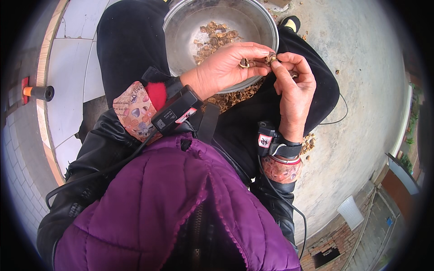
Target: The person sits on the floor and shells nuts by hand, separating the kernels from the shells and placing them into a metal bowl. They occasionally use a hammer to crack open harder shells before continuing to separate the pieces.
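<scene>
A small brown, broken piece [271, 59], apparently walnut, is pinched between the fingertips of my left hand [222, 62] and the thumb and forefinger of my right hand [295, 84]. Another fragment with a pale edge [244, 63] lies in my left fingers. Something dark [294, 75] shows beneath the curled right fingers, partly hidden. Both hands are over the near right rim of a round metal basin [176, 64]. Curled brown pieces [217, 37] lie scattered on the basin's bottom, some hidden behind my left hand.
A heap of brown shell-like fragments [234, 98] lies below the basin, between my legs. More fragments [308, 144] are on the concrete floor [366, 67] at right. A hammer [37, 92] with a black grip rests at the left, by white tiles [66, 67]. Cables run from both wrist devices.
</scene>
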`<state>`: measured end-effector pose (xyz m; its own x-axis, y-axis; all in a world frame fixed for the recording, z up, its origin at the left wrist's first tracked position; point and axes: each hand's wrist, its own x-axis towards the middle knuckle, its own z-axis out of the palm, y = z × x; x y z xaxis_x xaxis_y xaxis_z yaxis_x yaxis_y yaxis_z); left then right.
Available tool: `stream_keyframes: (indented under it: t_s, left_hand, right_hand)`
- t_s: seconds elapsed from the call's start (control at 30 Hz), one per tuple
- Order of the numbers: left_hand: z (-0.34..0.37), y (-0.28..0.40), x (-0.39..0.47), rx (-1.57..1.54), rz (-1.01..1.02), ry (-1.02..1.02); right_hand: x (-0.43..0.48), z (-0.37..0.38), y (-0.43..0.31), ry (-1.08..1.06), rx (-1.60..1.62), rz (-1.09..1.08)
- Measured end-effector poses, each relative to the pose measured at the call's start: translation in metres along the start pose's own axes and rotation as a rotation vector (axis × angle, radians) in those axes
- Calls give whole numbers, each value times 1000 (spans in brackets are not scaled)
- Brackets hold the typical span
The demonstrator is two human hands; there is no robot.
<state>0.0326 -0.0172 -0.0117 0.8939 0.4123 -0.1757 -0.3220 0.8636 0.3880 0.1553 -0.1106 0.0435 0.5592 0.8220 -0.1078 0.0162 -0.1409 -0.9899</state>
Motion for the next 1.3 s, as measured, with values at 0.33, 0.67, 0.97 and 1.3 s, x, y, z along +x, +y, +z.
stream_keyframes:
  t_s: [0.33, 0.67, 0.97, 1.3]
  left_hand:
    - [2, -3, 1, 54, 20, 29]
    - [-5, -5, 3, -16, 8, -13]
    - [-5, -6, 4, 69, -8, 5]
    - [-2, -5, 1, 80, -40, -15]
  right_hand:
    - [-1, 1, 4, -41, -161, -96]
    - [-3, 2, 3, -82, -329, -187]
    - [-2, 2, 5, -84, -409, -286]
    - [-2, 0, 6, -212, -407, -302]
